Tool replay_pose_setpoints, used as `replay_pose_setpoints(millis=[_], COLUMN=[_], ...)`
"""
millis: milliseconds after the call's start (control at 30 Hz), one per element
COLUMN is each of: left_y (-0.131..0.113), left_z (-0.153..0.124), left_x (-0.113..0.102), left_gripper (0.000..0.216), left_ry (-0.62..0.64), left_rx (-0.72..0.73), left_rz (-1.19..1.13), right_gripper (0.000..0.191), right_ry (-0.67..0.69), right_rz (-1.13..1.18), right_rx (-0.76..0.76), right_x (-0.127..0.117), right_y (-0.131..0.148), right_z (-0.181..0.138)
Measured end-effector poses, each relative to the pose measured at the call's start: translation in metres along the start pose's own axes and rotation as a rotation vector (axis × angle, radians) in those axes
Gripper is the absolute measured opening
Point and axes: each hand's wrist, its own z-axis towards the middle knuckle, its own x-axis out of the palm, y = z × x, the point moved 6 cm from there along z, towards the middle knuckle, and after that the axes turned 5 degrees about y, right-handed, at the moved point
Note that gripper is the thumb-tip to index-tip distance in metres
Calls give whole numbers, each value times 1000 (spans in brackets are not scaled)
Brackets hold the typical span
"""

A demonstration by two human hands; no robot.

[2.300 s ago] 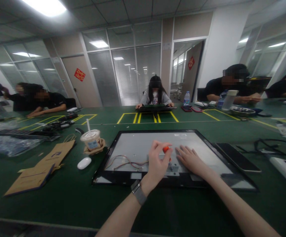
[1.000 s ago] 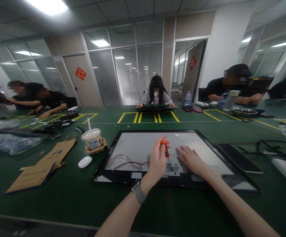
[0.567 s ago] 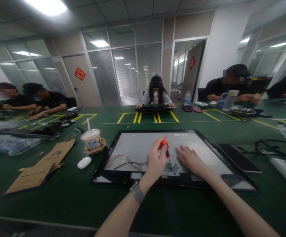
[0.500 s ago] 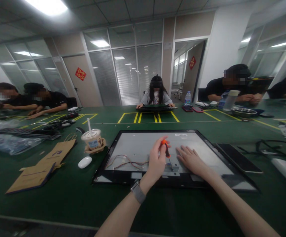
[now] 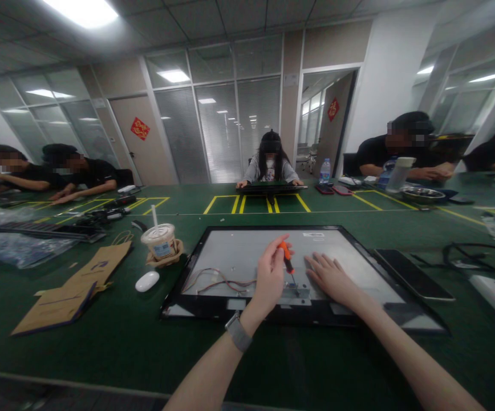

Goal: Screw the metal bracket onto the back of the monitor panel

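Note:
My left hand (image 5: 270, 269), with a watch on its wrist, is closed around the orange and black handle of a screwdriver (image 5: 288, 260). The screwdriver leans, its tip down at a small metal bracket (image 5: 301, 293) near the front edge of a flat display panel (image 5: 239, 245). The panel lies on the table, with a grey-white back and a black frame. My right hand (image 5: 331, 277) rests flat on the panel, right of the bracket, with its fingers stretched out. Thin wires (image 5: 219, 281) run across the panel to the left of my left hand.
Left of the panel are a drink cup (image 5: 158, 242), a white mouse (image 5: 147, 281) and a paper bag (image 5: 76, 285). A black phone-like slab (image 5: 414, 274) and dark cables (image 5: 461, 254) lie on the right. Several people sit around the green table (image 5: 114, 354).
My left hand and the screwdriver handle have shifted and turned very slightly. My right hand stays where it was on the panel. A person at the far left has raised a hand.

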Motion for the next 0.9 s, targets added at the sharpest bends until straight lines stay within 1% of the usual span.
replay_pose_setpoints(millis=[100,233,367,500,633,733,900], left_y=[1,-5,-6,1,-3,-6,-10], left_z=[0,3,4,3,3,4,4], left_x=[1,-1,-3,0,-1,-1,-5], left_gripper=[32,26,31,35,30,27,16], left_ry=[2,2,9,33,21,21,-36], left_rx=[-5,5,13,-43,-11,6,58], left_rz=[-1,48,45,-52,-38,-42,78], right_gripper=[55,55,54,55,54,54,54], right_ry=[17,18,4,20,31,15,4], right_rz=[-8,14,10,-13,-21,-3,14], right_rx=[7,18,7,8,0,1,-6], right_x=[0,0,0,-2,-3,-2,1], right_y=[0,0,0,1,1,0,-2], right_z=[0,0,0,-1,-2,-1,0])
